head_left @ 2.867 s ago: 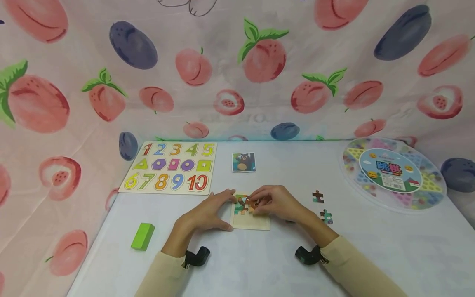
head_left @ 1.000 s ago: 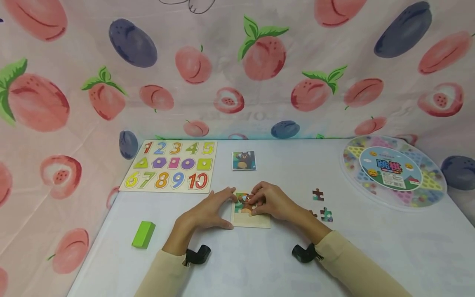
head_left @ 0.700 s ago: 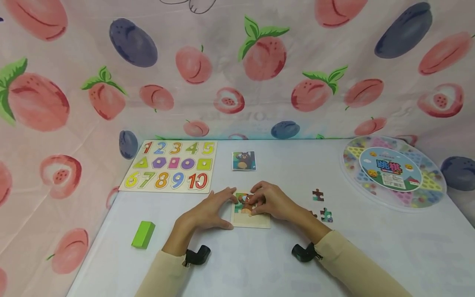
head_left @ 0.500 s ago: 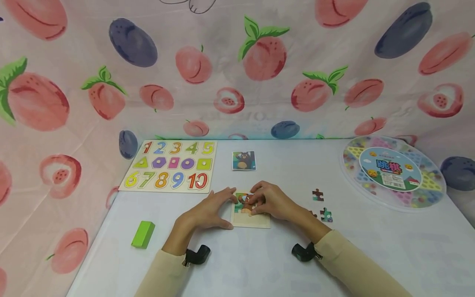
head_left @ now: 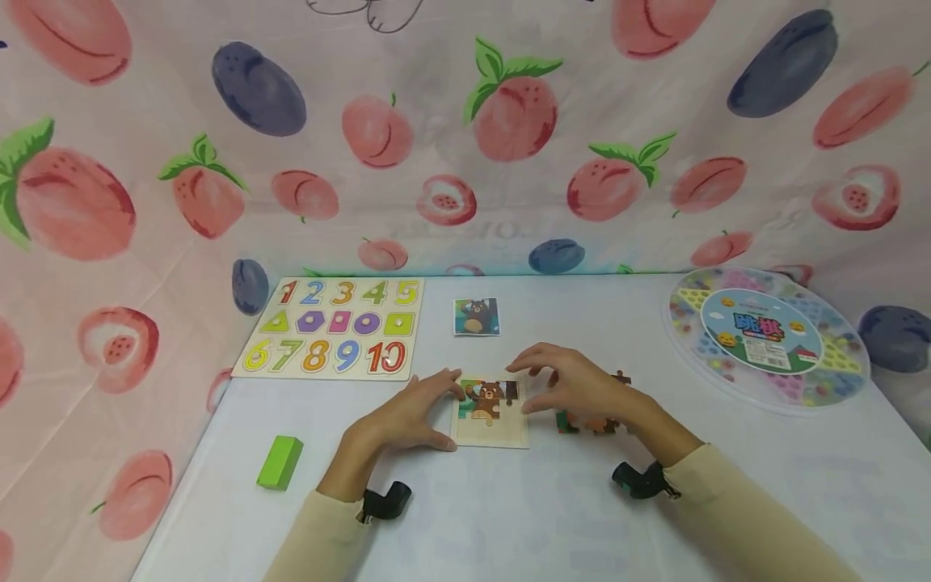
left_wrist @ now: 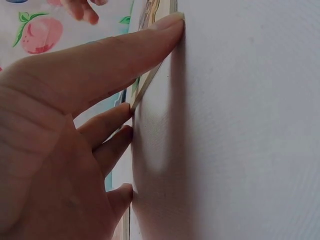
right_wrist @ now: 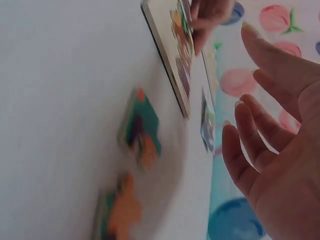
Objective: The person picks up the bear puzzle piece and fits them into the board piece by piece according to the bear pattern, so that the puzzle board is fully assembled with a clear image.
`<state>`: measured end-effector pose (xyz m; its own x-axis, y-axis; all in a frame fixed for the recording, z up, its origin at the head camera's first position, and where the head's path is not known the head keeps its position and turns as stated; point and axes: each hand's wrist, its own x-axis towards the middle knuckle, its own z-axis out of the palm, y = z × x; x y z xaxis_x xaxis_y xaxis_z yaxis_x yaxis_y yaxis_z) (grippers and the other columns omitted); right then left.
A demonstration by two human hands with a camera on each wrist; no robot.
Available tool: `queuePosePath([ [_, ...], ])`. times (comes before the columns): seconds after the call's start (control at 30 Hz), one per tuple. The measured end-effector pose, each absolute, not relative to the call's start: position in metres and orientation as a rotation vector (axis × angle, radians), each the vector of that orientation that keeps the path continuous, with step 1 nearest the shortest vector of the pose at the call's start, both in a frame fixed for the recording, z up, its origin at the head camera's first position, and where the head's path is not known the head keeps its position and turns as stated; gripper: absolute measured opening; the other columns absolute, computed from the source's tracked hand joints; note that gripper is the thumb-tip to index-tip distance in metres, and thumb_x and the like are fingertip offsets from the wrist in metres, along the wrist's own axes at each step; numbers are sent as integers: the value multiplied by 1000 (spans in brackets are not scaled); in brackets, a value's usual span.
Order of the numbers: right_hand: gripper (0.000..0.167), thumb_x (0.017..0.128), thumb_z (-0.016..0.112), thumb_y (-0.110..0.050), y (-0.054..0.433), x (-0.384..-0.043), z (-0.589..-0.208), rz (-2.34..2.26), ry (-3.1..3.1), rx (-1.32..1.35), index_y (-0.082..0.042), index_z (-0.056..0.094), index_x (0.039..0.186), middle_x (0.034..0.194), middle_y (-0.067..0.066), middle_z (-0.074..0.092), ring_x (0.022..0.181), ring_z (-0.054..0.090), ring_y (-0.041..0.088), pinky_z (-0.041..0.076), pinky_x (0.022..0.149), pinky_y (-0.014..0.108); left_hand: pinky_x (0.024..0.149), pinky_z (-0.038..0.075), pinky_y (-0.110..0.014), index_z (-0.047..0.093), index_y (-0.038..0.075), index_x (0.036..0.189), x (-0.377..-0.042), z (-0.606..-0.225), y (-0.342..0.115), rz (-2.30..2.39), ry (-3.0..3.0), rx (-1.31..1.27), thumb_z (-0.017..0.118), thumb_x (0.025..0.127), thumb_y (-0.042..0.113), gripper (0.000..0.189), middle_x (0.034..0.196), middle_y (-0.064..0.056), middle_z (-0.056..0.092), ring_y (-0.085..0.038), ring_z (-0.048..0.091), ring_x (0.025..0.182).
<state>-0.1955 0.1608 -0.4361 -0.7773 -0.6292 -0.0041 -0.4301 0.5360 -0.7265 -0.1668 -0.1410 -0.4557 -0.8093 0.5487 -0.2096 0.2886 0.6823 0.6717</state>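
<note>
On the white table lies a small wooden puzzle board (head_left: 490, 434) with bear-picture pieces in its upper part. My left hand (head_left: 407, 416) rests at its left side, thumb at the near left corner and fingertips at the left edge. The left wrist view shows the thumb (left_wrist: 115, 62) stretched along the board's edge. My right hand (head_left: 575, 384) hovers just right of the board, fingers spread and holding nothing. A dark puzzle piece (head_left: 511, 391) sits at the board's upper right. Loose puzzle pieces (head_left: 569, 421) lie beneath the right hand and forearm, partly hidden.
Behind the board lies a bear picture card (head_left: 476, 317). A number-and-shape board (head_left: 334, 327) is at the back left, with a green block (head_left: 280, 462) nearer. A round Chinese checkers box (head_left: 767, 339) lies at the right. A fruit-print cloth (head_left: 444, 121) hangs behind.
My right hand has let go of the dark puzzle piece at the board's upper right and moved right, over the loose pieces, its fingers spreading. The left hand stays put.
</note>
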Motion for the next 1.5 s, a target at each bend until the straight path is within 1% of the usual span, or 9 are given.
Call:
queuePosePath([
  [0.17, 57, 80, 87, -22, 195, -196, -428, -1061, 2634, -809, -16, 66, 132, 134, 1, 66, 123, 62, 31, 60, 95, 50, 132, 6, -61, 62, 16, 128, -167, -457, -141, 899, 2506, 644, 90, 75, 17, 61, 167, -7, 36, -29, 23, 161],
  [0.27, 54, 82, 85, -22, 221, -196, -425, -1051, 2705, -772, -18, 66, 132, 134, 3, 66, 124, 61, 32, 59, 97, 53, 132, 6, -61, 62, 17, 128, -167, -458, -141, 894, 2508, 641, 90, 75, 18, 61, 167, -7, 36, -29, 23, 161],
  [0.33, 51, 85, 84, -24, 237, -195, -424, -1056, 2739, -737, -19, 66, 133, 134, 4, 66, 125, 60, 28, 59, 97, 49, 133, 6, -60, 62, 17, 128, -167, -458, -141, 890, 2508, 640, 90, 75, 18, 60, 167, -6, 36, -29, 23, 161],
  [0.5, 47, 90, 78, -30, 272, -192, -425, -1087, 2773, -606, -21, 64, 134, 138, 6, 65, 119, 53, -10, 58, 98, 29, 133, 6, -60, 63, 17, 128, -167, -458, -140, 890, 2510, 639, 91, 75, 19, 60, 167, -6, 36, -29, 23, 160],
  [0.57, 48, 91, 77, -31, 282, -191, -429, -1110, 2764, -554, -19, 63, 135, 140, 7, 64, 117, 51, -15, 55, 97, 20, 133, 6, -60, 63, 17, 128, -167, -458, -141, 890, 2512, 639, 91, 75, 19, 60, 167, -6, 36, -29, 23, 160],
  [0.67, 51, 91, 77, -32, 294, -190, -437, -1128, 2742, -479, -16, 62, 137, 143, 8, 63, 124, 56, 1, 51, 96, 12, 133, 6, -60, 63, 17, 127, -168, -458, -141, 889, 2516, 638, 91, 75, 19, 60, 167, -6, 37, -29, 23, 160],
  [0.83, 55, 91, 76, -37, 304, -190, -454, -1070, 2720, -407, -15, 61, 139, 145, 9, 62, 131, 56, 29, 51, 96, 13, 133, 5, -58, 63, 18, 128, -168, -460, -142, 885, 2516, 636, 91, 75, 19, 60, 167, -5, 36, -28, 22, 161],
  [1.17, 52, 88, 78, -41, 304, -193, -471, -1007, 2732, -420, -23, 65, 134, 141, 4, 66, 132, 55, 28, 47, 98, 17, 133, 5, -59, 63, 17, 128, -168, -461, -141, 894, 2512, 640, 90, 75, 19, 60, 167, -6, 36, -28, 23, 161],
  [1.5, 44, 85, 83, -30, 298, -193, -474, -972, 2759, -452, -19, 71, 126, 130, 6, 72, 122, 62, 30, 49, 93, 20, 133, 5, -59, 63, 17, 127, -168, -462, -141, 895, 2511, 639, 91, 75, 19, 59, 167, -6, 36, -29, 22, 161],
])
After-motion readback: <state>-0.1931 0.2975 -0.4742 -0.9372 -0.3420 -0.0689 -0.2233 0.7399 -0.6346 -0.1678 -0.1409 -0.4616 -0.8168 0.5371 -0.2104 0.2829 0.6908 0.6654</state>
